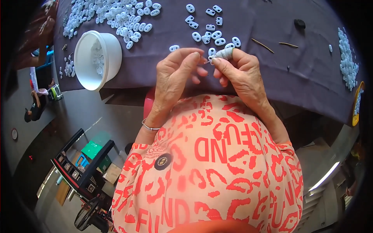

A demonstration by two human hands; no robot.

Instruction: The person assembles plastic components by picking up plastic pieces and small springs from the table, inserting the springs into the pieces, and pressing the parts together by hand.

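In the head view, lettering shows on the shirt (217,182) below the fingers: large red capitals among red patches, a line of small print, and a round dark badge (162,161) with gold marks too fine to read. The small white piece (211,58) is at the fingertips of the right hand (246,72), clamped between the thumb and the index finger, which is wrapped in pale tape (225,53). Most of the piece is covered, so its long axis is hard to tell; its visible part points toward the fingers of the left hand (175,73), whose thumb and index tips come close together just beside it. Whether those tips grip anything, I cannot tell. Just beyond the fingers, loose pieces (217,35) with two holes lie on the bench (268,19), their long axes turned various ways. Left of the fingers stands a white tub (111,56) with pieces inside, and beyond it spreads a pile (124,17). To the right are two thin sticks (263,46), a dark lump (299,24) and, well apart, a heap (347,58).
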